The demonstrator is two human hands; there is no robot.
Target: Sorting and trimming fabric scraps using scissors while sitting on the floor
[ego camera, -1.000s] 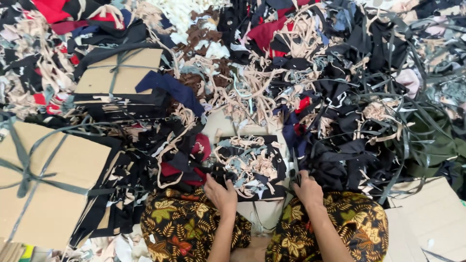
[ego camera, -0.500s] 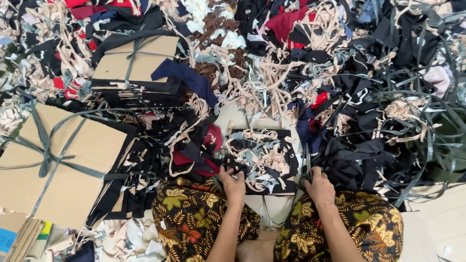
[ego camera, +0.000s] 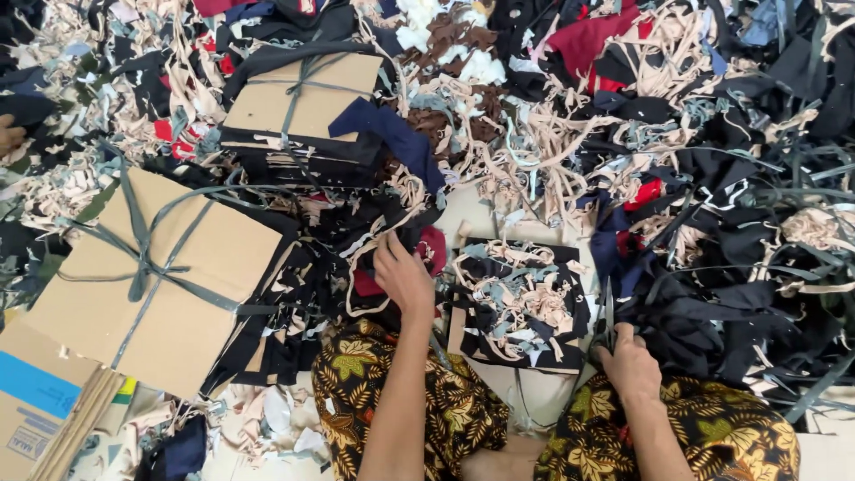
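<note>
My left hand (ego camera: 403,276) reaches forward into a heap of dark red and black fabric scraps (ego camera: 392,254); its fingertips are buried there, so any grip is hidden. My right hand (ego camera: 629,367) rests by my right knee, shut on a pair of dark scissors (ego camera: 606,313) whose blades point away from me. Between my hands lies a flat stack of black fabric pieces (ego camera: 521,303), strewn with beige and grey strips. My knees, in brown leaf-print cloth (ego camera: 392,401), frame the bottom of the view.
Two cardboard-topped bundles tied with grey strips lie on the left, a large one (ego camera: 169,267) and a smaller one (ego camera: 303,102). A navy cloth (ego camera: 392,134) drapes beside the smaller. Mixed scraps cover everything beyond. Folded cardboard (ego camera: 36,401) lies bottom left. Another person's hand (ego camera: 9,135) shows at the left edge.
My left hand has left the near edge of the black stack and moved forward and left into the red and black scraps. The view has shifted left. My right hand keeps the scissors.
</note>
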